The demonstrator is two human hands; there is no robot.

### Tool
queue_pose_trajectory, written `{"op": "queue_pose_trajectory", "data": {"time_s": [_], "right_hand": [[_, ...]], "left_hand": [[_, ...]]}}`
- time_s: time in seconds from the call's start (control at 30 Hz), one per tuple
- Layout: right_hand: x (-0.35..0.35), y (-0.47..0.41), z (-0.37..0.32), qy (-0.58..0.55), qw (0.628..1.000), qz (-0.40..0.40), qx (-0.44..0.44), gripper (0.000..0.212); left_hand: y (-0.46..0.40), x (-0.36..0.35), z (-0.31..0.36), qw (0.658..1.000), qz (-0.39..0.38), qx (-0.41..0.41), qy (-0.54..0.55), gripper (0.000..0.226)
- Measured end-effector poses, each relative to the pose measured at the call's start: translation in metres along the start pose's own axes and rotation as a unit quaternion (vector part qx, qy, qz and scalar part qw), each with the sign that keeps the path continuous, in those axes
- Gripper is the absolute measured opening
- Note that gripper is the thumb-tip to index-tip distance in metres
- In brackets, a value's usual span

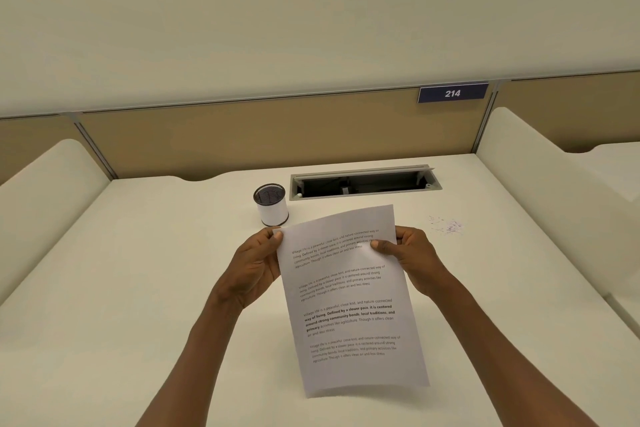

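Observation:
A white sheet of paper with several printed paragraphs is held up above the desk, tilted a little to the left. My left hand pinches its upper left edge, thumb on the front. My right hand pinches the upper right edge, thumb pressed on the printed side. The sheet's lower end hangs free and curls slightly.
A small white cylindrical holder with a black mesh top stands just behind the sheet. An open cable slot is set into the cream desk. Purple scribbles mark the desk at right. Side dividers flank the desk; a "214" sign is on the back panel.

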State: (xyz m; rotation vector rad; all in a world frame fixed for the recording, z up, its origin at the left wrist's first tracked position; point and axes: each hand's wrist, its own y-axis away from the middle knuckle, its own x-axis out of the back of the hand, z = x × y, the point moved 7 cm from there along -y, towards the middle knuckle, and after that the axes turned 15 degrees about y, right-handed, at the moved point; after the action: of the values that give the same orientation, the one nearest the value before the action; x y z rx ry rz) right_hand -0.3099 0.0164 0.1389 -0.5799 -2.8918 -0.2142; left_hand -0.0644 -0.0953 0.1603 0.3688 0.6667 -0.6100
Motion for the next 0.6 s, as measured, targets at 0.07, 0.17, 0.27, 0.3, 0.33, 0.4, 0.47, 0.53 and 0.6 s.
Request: {"op": "queue_pose_trajectory", "data": {"time_s": [0.07,0.17,0.27,0.3,0.33,0.4,0.47,0.53,0.6], "right_hand": [[0.001,0.0,0.0,-0.001,1.0,0.002,-0.001,0.023],[0.002,-0.002,0.0,-0.002,1.0,0.007,-0.001,0.023],[0.003,-0.003,0.001,0.005,1.0,0.007,-0.003,0.025],[0.003,-0.003,0.002,0.006,1.0,0.007,-0.004,0.025],[0.002,-0.004,0.002,0.005,1.0,0.007,-0.005,0.026],[0.001,-0.004,0.002,0.005,1.0,0.006,-0.008,0.026],[0.001,-0.004,0.002,0.006,1.0,0.005,-0.008,0.025],[0.0,-0.004,0.001,0.009,1.0,0.005,-0.008,0.023],[0.0,-0.005,0.0,0.009,1.0,0.003,-0.007,0.022]], "left_hand": [[-0.001,-0.001,0.001,1.0,0.003,-0.004,0.01,0.024],[-0.003,-0.002,0.002,1.0,0.007,-0.01,0.014,0.022],[-0.007,0.0,0.003,1.0,0.014,-0.017,0.012,0.021],[-0.008,0.001,0.003,1.0,0.017,-0.018,0.011,0.02],[-0.009,0.001,0.002,1.0,0.019,-0.018,0.012,0.019],[-0.01,0.001,0.002,1.0,0.018,-0.016,0.012,0.019],[-0.011,0.002,0.002,1.0,0.017,-0.011,0.007,0.02],[-0.011,0.002,0.002,1.0,0.015,-0.005,-0.001,0.023],[-0.011,0.001,0.002,1.0,0.009,0.003,-0.001,0.025]]}}
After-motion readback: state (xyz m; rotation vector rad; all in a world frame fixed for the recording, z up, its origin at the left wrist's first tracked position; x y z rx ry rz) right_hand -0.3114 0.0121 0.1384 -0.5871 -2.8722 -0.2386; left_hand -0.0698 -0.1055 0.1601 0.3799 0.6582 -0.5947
